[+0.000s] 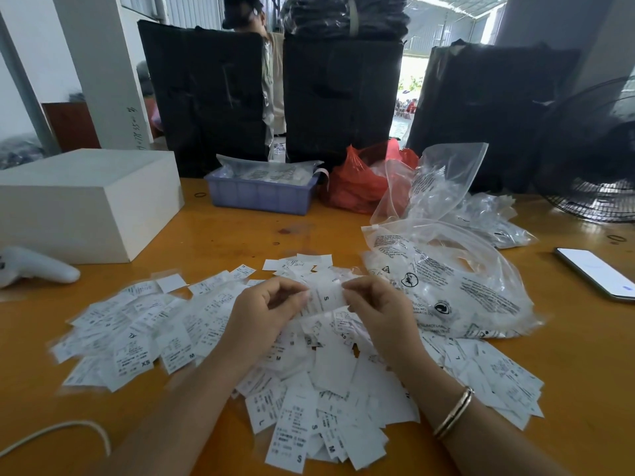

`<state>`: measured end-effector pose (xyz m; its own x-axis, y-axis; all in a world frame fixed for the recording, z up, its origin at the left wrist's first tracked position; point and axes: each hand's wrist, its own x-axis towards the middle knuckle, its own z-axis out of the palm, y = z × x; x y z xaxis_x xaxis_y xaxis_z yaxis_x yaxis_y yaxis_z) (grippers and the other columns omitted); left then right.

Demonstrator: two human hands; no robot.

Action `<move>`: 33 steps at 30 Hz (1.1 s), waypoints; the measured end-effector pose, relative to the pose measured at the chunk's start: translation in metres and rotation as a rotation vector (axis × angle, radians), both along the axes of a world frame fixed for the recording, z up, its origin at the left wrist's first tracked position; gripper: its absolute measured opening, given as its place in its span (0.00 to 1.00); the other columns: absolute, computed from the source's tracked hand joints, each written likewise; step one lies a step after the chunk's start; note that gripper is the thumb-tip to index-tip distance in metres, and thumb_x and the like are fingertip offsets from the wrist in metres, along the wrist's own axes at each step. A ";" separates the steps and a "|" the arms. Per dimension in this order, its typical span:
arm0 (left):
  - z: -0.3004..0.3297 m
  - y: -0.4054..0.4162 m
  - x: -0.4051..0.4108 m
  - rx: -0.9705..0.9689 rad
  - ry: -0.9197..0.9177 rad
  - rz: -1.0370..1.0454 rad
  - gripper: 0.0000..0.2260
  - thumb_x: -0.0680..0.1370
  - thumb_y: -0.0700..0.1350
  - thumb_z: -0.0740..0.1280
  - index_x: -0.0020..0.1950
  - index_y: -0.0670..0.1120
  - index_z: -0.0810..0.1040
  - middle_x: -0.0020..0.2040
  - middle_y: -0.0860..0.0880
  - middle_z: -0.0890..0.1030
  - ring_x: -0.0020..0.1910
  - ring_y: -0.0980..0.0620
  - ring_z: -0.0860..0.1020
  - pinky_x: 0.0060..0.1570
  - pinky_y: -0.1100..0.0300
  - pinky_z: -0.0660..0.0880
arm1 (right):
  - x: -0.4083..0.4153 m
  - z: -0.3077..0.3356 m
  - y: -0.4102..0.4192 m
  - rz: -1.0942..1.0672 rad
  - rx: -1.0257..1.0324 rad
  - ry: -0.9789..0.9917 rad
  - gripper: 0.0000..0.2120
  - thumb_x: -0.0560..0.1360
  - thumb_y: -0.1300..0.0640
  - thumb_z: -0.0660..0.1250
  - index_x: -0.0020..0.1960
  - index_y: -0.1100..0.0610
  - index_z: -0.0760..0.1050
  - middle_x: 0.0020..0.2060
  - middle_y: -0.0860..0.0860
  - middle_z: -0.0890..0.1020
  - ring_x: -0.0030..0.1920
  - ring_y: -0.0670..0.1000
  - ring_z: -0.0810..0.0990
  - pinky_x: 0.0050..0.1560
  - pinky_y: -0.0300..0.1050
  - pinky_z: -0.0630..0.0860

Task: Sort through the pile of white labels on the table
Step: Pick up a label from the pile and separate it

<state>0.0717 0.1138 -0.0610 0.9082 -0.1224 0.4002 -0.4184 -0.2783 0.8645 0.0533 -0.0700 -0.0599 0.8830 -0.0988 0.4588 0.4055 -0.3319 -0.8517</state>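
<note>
I see my left hand (264, 304) and right hand (374, 304) pinching one S label (326, 298) above the pile of white labels (213, 324); bare table (213, 235) lies beyond.

White labels on an orange table

Small white paper labels (299, 427) carry black print; the orange wooden table (240, 235) holds a lilac plastic tray (261, 197) and red plastic bag (354, 187).

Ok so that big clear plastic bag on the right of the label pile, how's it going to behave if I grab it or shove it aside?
The clear plastic bag looks thin and crumpled, so it would probably sag and fold rather than keep its shape. It seems nearly empty, so likely very light. Pushed along the table, its glossy film may slide easily, and since it touches the labels, it could drag some along.
</note>
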 end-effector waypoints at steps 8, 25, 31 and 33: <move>-0.001 -0.001 -0.001 0.016 0.003 -0.016 0.07 0.73 0.43 0.72 0.41 0.57 0.81 0.40 0.64 0.83 0.42 0.65 0.80 0.40 0.76 0.72 | -0.002 -0.006 0.018 0.132 -0.058 0.053 0.16 0.74 0.63 0.69 0.42 0.41 0.79 0.34 0.35 0.81 0.36 0.38 0.78 0.38 0.30 0.72; 0.005 0.026 0.008 0.125 0.024 0.502 0.04 0.76 0.47 0.69 0.50 0.51 0.78 0.42 0.53 0.79 0.37 0.56 0.77 0.28 0.65 0.72 | 0.040 0.031 -0.067 -0.533 -0.112 -0.071 0.11 0.77 0.65 0.61 0.52 0.54 0.80 0.47 0.48 0.80 0.38 0.42 0.75 0.37 0.30 0.69; 0.001 0.035 0.012 0.531 -0.061 0.719 0.15 0.73 0.46 0.72 0.59 0.51 0.77 0.55 0.49 0.79 0.54 0.46 0.75 0.51 0.49 0.68 | 0.082 0.029 -0.129 -0.550 -0.631 0.446 0.10 0.76 0.59 0.64 0.50 0.59 0.83 0.52 0.55 0.83 0.42 0.53 0.79 0.39 0.44 0.76; 0.000 0.032 0.013 0.572 -0.112 0.704 0.15 0.73 0.45 0.71 0.59 0.50 0.77 0.57 0.48 0.77 0.58 0.45 0.72 0.53 0.49 0.66 | 0.087 0.027 -0.126 -0.501 -0.860 0.560 0.15 0.76 0.47 0.65 0.47 0.59 0.83 0.45 0.54 0.83 0.46 0.54 0.79 0.43 0.45 0.75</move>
<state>0.0843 0.1456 -0.0612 0.8079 0.2382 0.5390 -0.0630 -0.8745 0.4809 0.1400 -0.1964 -0.0331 0.9348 -0.3410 0.0991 -0.3020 -0.9102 -0.2833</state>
